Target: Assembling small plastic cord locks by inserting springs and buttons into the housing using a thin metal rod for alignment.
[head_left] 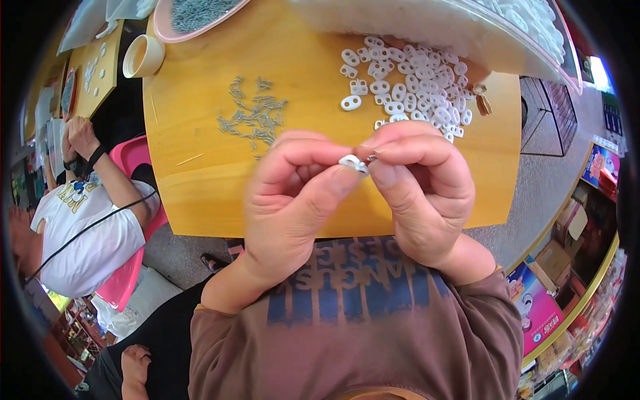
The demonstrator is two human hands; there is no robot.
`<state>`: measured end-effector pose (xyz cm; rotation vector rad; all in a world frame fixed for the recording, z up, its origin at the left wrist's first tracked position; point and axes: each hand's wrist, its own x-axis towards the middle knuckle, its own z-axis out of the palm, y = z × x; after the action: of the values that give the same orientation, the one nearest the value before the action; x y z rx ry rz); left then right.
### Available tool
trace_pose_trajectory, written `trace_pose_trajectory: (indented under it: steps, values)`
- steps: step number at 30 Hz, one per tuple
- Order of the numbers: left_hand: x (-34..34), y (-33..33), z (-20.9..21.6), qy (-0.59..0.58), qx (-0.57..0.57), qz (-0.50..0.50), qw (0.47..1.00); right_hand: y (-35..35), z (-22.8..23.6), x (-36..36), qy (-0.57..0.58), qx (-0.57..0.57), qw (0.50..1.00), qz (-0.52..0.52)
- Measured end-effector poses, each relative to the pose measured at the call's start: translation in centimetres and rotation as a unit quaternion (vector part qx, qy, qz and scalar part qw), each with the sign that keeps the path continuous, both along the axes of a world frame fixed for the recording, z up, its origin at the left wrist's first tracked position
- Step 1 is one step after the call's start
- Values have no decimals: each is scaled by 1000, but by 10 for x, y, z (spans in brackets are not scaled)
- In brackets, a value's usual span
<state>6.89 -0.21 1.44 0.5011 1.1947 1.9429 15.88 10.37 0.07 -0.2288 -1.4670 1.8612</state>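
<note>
Over the near part of the table, both my hands meet with their fingertips almost touching. My left hand pinches a small white plastic cord lock between thumb and forefinger. Thumb and forefinger of my right hand close on a tiny grey metal piece, which looks like a spring, right at the edge of the white part. Beyond my left hand lies a loose scatter of small grey metal pieces. A heap of white oval plastic parts, many with two holes, spreads beyond my right hand.
A large clear bin of white parts stands at the far right. At the far left are a pink bowl of metal pieces and a cream cup. Another person sits on a pink chair to the left.
</note>
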Motion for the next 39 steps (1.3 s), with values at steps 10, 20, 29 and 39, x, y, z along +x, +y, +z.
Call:
trace_pose_trajectory:
  steps: [10, 20, 29, 39]
  values:
    - [-2, -2, -2, 38, 1, 3, 999, 2, -4, 6, -17, -41, 997, 57]
    - [-1, -3, 9, 6, -48, -13, 999, 2, 4, 7, -22, -206, 972, 107]
    - [-1, -2, 11, -37, -61, -8, 997, 5, 9, 9, -45, -205, 972, 108]
    - [0, 0, 11, -38, -92, -14, 995, 6, 17, 7, -47, -285, 944, 160]
